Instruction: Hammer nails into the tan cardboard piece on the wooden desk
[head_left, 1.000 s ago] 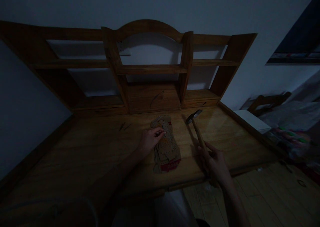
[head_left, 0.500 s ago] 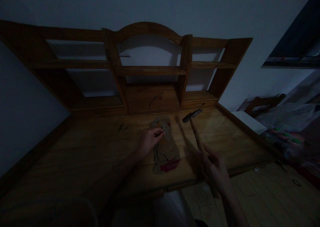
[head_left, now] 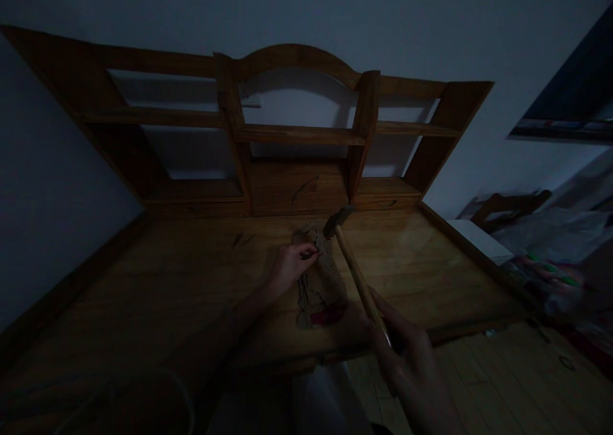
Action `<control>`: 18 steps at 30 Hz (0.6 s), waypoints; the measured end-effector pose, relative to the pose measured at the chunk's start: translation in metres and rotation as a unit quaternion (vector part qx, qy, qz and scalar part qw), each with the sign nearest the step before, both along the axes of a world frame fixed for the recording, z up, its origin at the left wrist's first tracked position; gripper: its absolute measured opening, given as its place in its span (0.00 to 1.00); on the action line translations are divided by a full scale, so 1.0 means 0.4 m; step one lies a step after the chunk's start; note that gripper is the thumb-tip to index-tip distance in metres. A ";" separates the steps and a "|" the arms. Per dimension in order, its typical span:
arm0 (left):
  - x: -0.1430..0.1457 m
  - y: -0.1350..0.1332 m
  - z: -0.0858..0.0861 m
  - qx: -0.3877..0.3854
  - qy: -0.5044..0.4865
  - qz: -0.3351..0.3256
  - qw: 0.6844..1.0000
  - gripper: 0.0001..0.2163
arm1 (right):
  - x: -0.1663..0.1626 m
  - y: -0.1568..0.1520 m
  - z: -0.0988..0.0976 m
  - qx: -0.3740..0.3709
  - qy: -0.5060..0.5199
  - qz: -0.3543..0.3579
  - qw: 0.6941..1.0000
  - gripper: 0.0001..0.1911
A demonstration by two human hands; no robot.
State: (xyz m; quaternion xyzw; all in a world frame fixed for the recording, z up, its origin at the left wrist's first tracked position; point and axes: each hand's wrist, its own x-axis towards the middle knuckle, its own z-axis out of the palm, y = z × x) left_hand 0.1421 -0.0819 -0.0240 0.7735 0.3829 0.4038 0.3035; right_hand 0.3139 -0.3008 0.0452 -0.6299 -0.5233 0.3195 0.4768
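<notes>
A worn piece of cardboard (head_left: pixel 322 285) with a red strip at its near end lies on the wooden desk (head_left: pixel 191 282). My left hand (head_left: pixel 288 266) rests on its left edge, thumb and forefinger pinched on something small that I cannot make out. My right hand (head_left: pixel 407 352) grips the wooden handle of a hammer (head_left: pixel 352 266) near the desk's front edge. The hammer's metal head hangs over the far end of the cardboard, just right of my left fingertips.
A wooden hutch (head_left: pixel 287 135) with bare shelves and a small drawer stands along the back of the desk. Two small dark nails (head_left: pixel 242 238) lie on the desktop to the left. A chair (head_left: pixel 507 205) and cluttered things stand at the right, over a wooden floor (head_left: pixel 502 384).
My right hand has swung the hammer leftward, so its head went from right of the cardboard to above its far end. My left hand has stayed pinched on the cardboard.
</notes>
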 end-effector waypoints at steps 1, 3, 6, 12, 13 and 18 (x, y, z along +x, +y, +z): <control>-0.001 -0.001 0.002 0.000 0.000 -0.001 1.000 0.06 | -0.001 0.001 -0.006 -0.006 -0.005 0.003 1.000 0.24; -0.003 -0.003 0.004 0.000 0.000 -0.001 1.000 0.06 | -0.002 0.003 -0.017 -0.019 -0.006 0.015 1.000 0.24; -0.002 -0.004 0.005 0.001 -0.003 -0.005 1.000 0.06 | -0.005 0.006 -0.030 -0.024 0.001 0.033 0.999 0.24; 0.000 -0.002 0.006 -0.010 -0.002 -0.011 1.000 0.07 | -0.013 0.002 -0.018 -0.012 -0.028 0.014 0.999 0.27; -0.001 -0.002 0.007 -0.011 0.002 -0.008 1.000 0.08 | -0.015 0.002 -0.015 -0.010 -0.036 0.013 0.999 0.27; -0.004 0.000 0.002 -0.006 0.020 -0.006 1.000 0.08 | -0.026 0.006 -0.015 -0.009 -0.063 0.032 0.997 0.25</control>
